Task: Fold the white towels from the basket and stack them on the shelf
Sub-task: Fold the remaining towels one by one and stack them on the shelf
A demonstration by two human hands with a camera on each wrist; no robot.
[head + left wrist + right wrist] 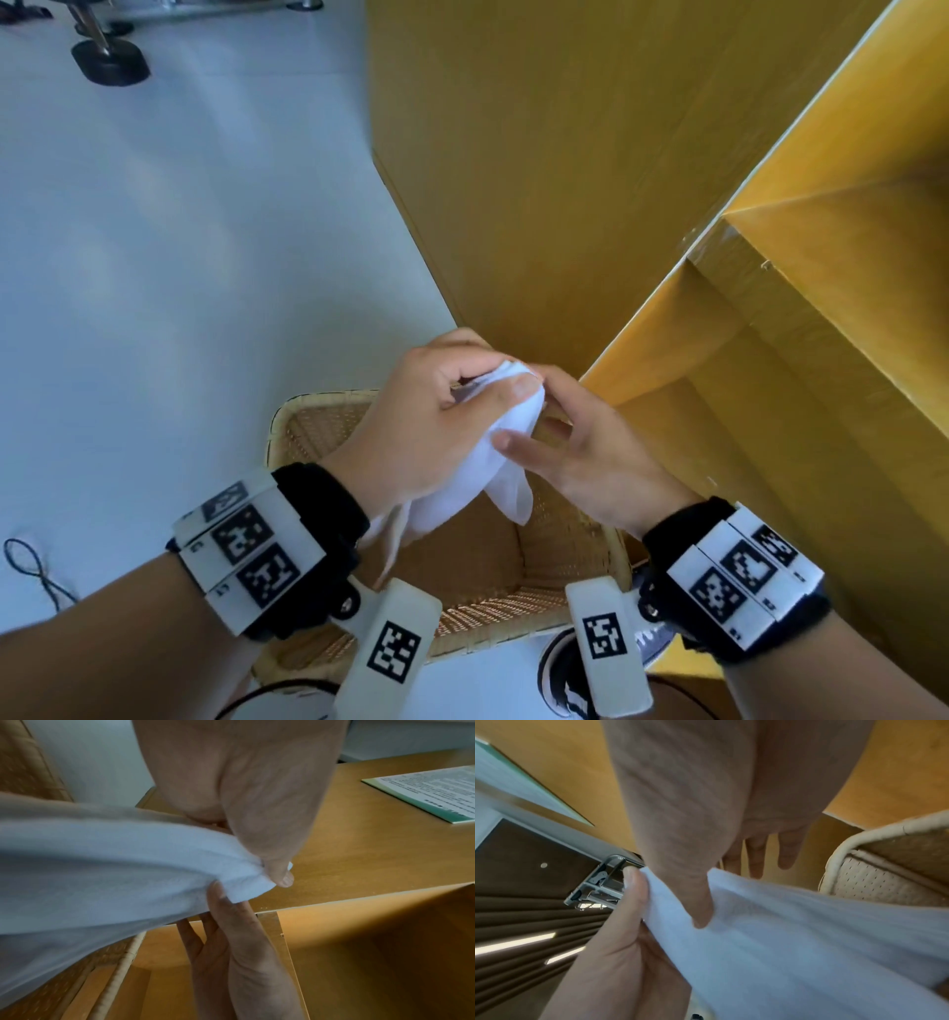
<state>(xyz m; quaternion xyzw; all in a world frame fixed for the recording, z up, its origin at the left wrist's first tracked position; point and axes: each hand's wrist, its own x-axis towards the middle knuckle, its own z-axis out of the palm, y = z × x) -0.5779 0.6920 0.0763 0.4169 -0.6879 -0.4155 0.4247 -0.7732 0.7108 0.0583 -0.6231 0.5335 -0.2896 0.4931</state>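
A white towel (508, 442) hangs bunched between both hands above the woven basket (318, 421). My left hand (493, 383) pinches its top corner between thumb and fingers. The right hand (529, 437) lays its thumb across the cloth lower down, fingers straight behind it. In the left wrist view the thumb (280, 874) clamps the towel (102, 872) corner. In the right wrist view the right thumb (700, 902) presses into the towel (795, 933). The yellow wooden shelf (770, 370) stands just to the right. The part of the basket floor that shows is bare.
A printed sheet (432, 791) lies on the shelf top. White floor spreads to the left, with a black stand foot (110, 61) far off and a thin cable (31, 565) near the left edge. A shoe (560, 673) shows below the basket.
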